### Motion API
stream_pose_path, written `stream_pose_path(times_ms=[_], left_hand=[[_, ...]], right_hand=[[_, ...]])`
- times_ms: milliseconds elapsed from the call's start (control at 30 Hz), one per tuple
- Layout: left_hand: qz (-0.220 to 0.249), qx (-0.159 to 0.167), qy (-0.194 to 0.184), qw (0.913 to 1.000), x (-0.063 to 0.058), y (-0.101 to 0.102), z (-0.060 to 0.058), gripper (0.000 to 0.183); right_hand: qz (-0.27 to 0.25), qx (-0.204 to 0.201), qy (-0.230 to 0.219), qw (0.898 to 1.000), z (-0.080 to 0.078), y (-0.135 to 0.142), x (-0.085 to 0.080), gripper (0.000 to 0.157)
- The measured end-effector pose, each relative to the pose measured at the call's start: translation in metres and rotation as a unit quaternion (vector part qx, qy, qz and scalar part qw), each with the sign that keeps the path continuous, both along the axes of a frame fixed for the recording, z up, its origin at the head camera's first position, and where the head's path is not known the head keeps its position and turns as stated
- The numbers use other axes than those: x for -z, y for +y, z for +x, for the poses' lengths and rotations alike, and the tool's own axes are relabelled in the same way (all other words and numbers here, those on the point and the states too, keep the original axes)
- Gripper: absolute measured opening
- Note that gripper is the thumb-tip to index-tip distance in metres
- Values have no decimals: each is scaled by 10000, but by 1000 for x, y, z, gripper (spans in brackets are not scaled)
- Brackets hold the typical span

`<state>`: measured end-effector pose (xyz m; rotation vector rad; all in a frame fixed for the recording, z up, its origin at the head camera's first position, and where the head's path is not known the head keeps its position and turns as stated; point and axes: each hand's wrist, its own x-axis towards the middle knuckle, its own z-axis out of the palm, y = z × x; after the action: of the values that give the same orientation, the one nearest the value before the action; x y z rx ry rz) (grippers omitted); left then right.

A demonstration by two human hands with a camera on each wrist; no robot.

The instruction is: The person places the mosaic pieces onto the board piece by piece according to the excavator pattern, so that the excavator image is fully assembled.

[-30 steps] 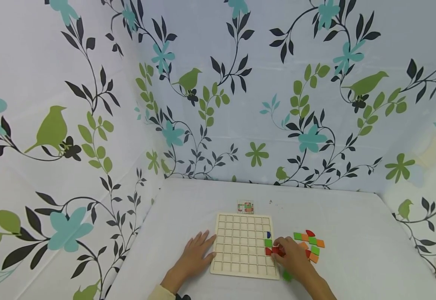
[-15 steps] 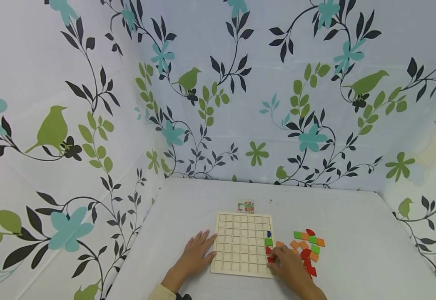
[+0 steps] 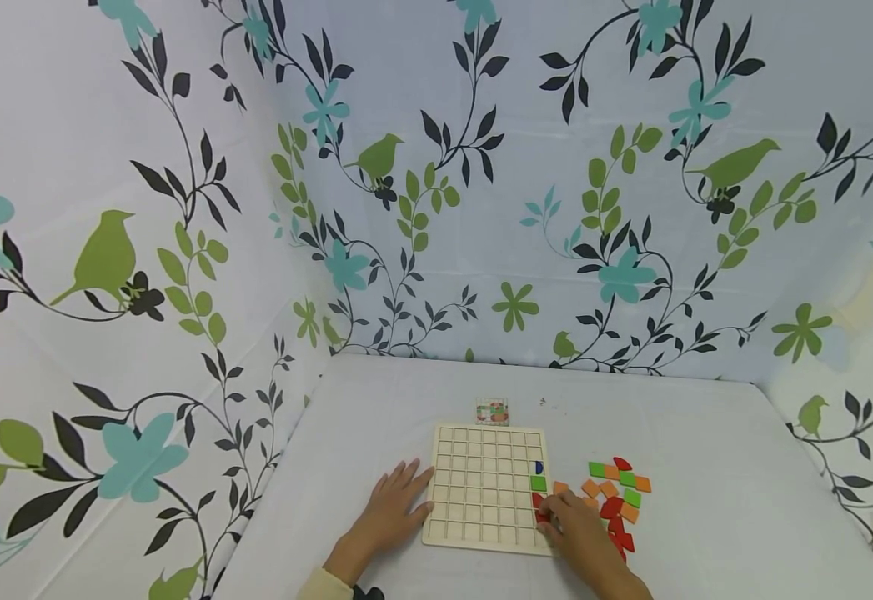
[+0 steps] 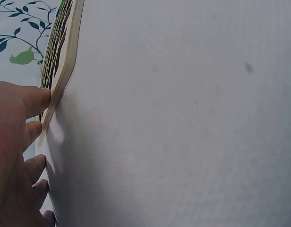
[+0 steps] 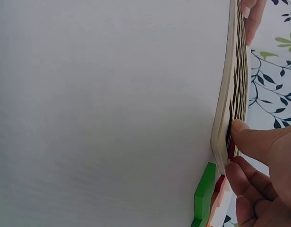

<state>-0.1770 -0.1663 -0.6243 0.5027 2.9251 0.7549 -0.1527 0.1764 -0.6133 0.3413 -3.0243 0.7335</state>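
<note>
A pale wooden grid board (image 3: 474, 487) lies on the white table. My left hand (image 3: 393, 508) rests flat at its left edge, fingers spread; in the left wrist view, the thumb and a finger of the left hand (image 4: 13, 142) touch the board's side (image 4: 67, 71). At the board's lower right, my right hand (image 3: 582, 533) pinches a red piece (image 3: 541, 517) in the rightmost column, thumb and fingertips partly covering it. Above it in that column sit another red piece (image 3: 537, 499), a green square (image 3: 538, 482) and a dark blue piece (image 3: 539, 467).
Loose orange, green and red pieces (image 3: 612, 507) are scattered right of the board, some partly behind the right hand. A small card with a coloured pattern (image 3: 492, 412) lies just beyond the board's far edge. Patterned cloth (image 3: 436, 208) hangs behind and beside the table.
My right hand has moved slightly down the rightmost column with the red piece, uncovering loose pieces beside the board, and then barely moves. The left hand stays put.
</note>
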Motion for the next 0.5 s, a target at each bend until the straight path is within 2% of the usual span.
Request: stream_pose_path(times_ms=[167, 500], left_hand=[[1, 3, -22, 10000, -1, 0, 1, 59], [-2, -6, -33, 10000, -3, 1, 2, 59]], right_hand=[[-183, -36, -3, 9998, 2, -1, -1, 18], [-197, -19, -141, 9997, 1, -1, -3, 16]])
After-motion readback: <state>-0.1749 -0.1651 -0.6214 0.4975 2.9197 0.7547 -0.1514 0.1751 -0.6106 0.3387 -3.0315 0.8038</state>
